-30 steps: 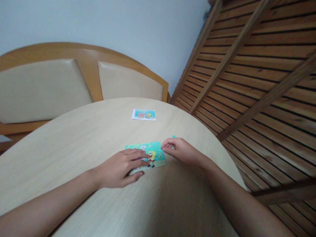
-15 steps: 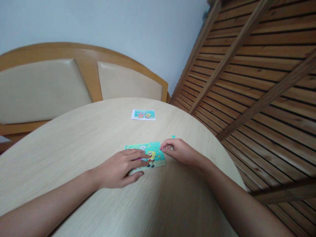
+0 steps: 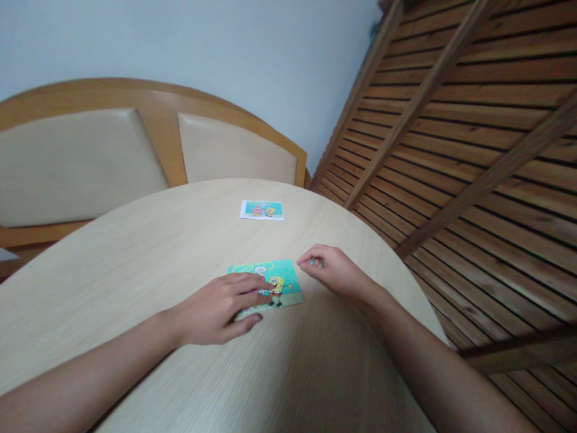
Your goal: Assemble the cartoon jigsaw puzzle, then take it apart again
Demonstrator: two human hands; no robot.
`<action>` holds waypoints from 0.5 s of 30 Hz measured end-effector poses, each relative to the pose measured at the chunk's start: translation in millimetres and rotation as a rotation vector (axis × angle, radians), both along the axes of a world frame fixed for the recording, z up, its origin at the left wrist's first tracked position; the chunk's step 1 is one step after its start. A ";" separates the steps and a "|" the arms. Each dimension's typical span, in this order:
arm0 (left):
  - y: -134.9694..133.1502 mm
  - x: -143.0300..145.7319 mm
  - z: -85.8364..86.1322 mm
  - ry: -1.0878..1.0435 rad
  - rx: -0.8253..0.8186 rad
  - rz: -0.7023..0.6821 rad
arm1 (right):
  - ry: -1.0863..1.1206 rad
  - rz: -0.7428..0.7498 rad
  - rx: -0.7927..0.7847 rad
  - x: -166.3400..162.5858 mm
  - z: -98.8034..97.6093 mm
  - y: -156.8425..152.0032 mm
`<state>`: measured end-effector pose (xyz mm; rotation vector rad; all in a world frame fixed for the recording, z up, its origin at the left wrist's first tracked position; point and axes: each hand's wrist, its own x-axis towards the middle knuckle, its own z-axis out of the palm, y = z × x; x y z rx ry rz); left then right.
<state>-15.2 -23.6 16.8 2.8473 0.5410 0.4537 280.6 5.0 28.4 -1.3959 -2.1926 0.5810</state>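
Observation:
A small jigsaw puzzle (image 3: 287, 294) with cartoon figures on a teal ground lies on the pale wooden table (image 3: 148, 252). My left hand (image 3: 229, 307) rests flat over its left part, fingers spread, hiding some of the picture. Just off the puzzle's upper right edge is my right hand (image 3: 331, 269), its thumb and index fingertip brought together. A bit of teal, like a loose puzzle piece (image 3: 313, 262), shows in the gap between that thumb and the fingers. Whether the fingertips pinch anything I cannot make out.
Farther back on the table lies a white-edged picture card (image 3: 264, 210) with similar cartoon figures. A curved wooden bench back with cream padding (image 3: 234, 147) stands behind the table. On the right rises a slatted wooden partition (image 3: 451, 150).
My right hand has shifted slightly right and away from me, off the puzzle's edge. It now covers where the loose teal piece showed. My left hand has stayed in place.

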 end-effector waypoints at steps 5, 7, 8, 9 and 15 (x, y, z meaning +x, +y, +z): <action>-0.5 0.1 1.2 -0.019 -0.013 -0.018 | -0.061 -0.211 0.159 33.0 -6.9 16.9; -1.0 0.4 1.7 -0.029 -0.021 -0.027 | -0.100 -0.184 0.137 40.5 -12.1 20.9; -1.2 0.5 1.9 -0.032 -0.024 -0.032 | -0.120 -0.168 0.127 42.2 -14.8 22.1; -1.3 0.6 1.9 -0.032 -0.027 -0.038 | -0.138 -0.158 0.118 42.6 -17.3 22.8; -5.3 4.0 4.2 -0.038 -0.062 -0.111 | -0.176 -0.210 0.149 31.0 -27.5 26.2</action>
